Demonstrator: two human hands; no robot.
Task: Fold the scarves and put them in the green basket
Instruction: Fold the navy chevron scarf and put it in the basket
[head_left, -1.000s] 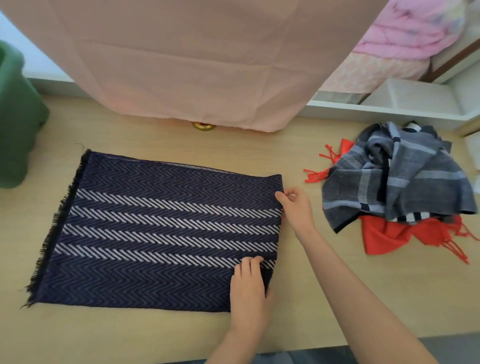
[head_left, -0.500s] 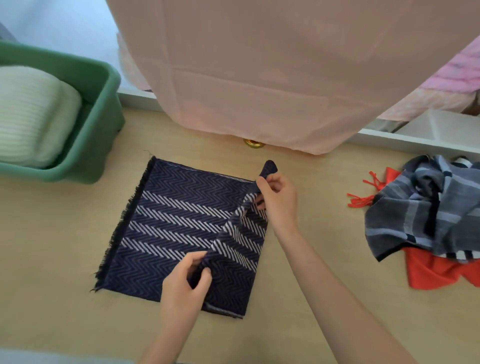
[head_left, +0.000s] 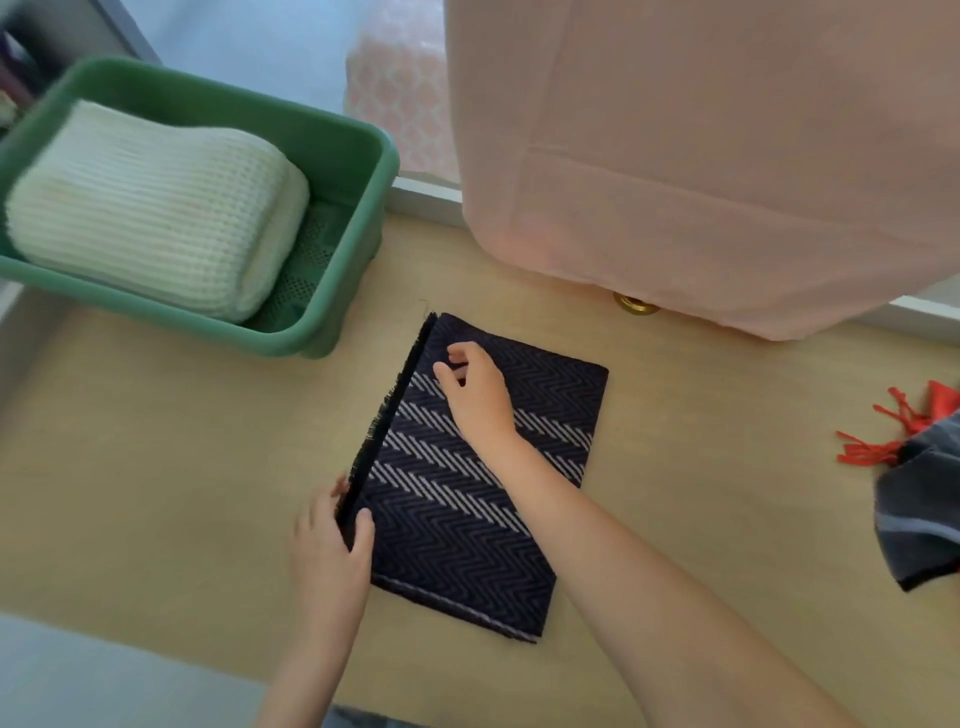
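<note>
A navy scarf (head_left: 467, 519) with white zigzag stripes lies folded in half on the wooden table (head_left: 156, 467), its fringed edges stacked at the left. My left hand (head_left: 330, 545) pinches the near left edge of the scarf. Over the far left part, my right hand (head_left: 475, 395) sits with its fingertips at the top layer near the fringe. The green basket (head_left: 358, 218) stands at the far left and holds a folded cream knit scarf (head_left: 150, 208).
A grey plaid scarf (head_left: 919, 519) lies over a red fringed scarf (head_left: 904, 421) at the right edge. A pink cloth (head_left: 701, 156) hangs over the back of the table, with a brass knob (head_left: 635, 304) below its hem.
Both hands carried the scarf's right half over to the left, so it is now folded in half. The view has swung left and the basket is fully in sight.
</note>
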